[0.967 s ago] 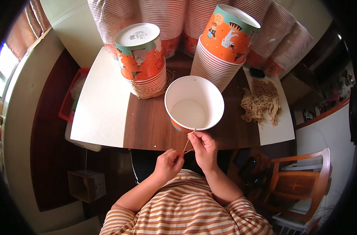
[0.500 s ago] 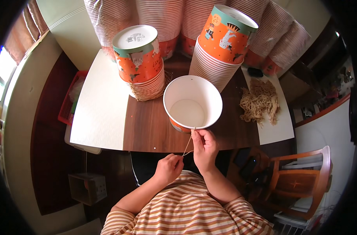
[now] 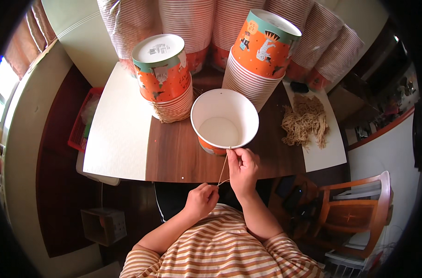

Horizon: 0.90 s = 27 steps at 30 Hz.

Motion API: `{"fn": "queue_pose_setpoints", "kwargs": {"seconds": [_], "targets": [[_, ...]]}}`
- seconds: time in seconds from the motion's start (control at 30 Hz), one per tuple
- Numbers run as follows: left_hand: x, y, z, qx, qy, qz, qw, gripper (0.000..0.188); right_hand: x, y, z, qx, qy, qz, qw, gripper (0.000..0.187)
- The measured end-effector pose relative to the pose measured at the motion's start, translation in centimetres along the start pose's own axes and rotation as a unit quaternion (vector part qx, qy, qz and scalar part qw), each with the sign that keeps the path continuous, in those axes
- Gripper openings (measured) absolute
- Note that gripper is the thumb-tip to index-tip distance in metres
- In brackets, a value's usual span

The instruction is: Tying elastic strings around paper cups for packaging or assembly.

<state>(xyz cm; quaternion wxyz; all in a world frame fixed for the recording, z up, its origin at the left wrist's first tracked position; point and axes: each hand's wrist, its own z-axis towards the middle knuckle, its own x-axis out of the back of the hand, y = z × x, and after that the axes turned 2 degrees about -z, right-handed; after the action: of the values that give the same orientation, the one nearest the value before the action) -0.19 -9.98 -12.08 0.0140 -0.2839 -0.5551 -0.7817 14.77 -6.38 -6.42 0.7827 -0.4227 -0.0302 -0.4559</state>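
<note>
Now the left hand [image 3: 202,201] and right hand [image 3: 244,175], fingers [image 3: 234,160] pinching tan cord [image 3: 223,170], are farther apart than before.

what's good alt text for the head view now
Left hand and right hand hold a tan string at the near rim of an upright paper bucket on a table. Behind stand stacked upturned buckets; a tangled string pile lies to the right.

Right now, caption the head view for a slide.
Tan cord runs from right hand, at the near rim of a paper bucket, to left hand; inverted buckets stand stacked behind.
</note>
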Motion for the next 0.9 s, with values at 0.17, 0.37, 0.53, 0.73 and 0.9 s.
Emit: {"fn": "queue_pose_setpoints", "kwargs": {"seconds": [0.17,0.37,0.53,0.73,0.9], "targets": [[0.0,0.4,0.2,0.0,0.001,0.001,1.0,0.01,-0.5,0.3,0.5,0.035,0.02,-0.014,0.999,0.009],[0.1,0.1,0.2,0.0,0.008,-0.008,1.0,0.01,-0.4,-0.3,-0.1,-0.027,-0.027,0.059,0.998,0.007],[0.0,0.2,0.3,0.009,-0.001,-0.008,1.0,0.011,-0.4,-0.2,0.2,-0.059,-0.032,0.089,0.994,0.01],[-0.1,0.0,0.4,-0.004,0.0,-0.006,1.0,0.011,-0.6,-0.4,0.8,-0.077,-0.034,0.105,0.991,0.013],[0.3,0.5,0.4,0.012,-0.009,-0.024,1.0,0.011,0.0,-0.1,0.6,-0.076,-0.029,0.12,0.989,0.01]]}}
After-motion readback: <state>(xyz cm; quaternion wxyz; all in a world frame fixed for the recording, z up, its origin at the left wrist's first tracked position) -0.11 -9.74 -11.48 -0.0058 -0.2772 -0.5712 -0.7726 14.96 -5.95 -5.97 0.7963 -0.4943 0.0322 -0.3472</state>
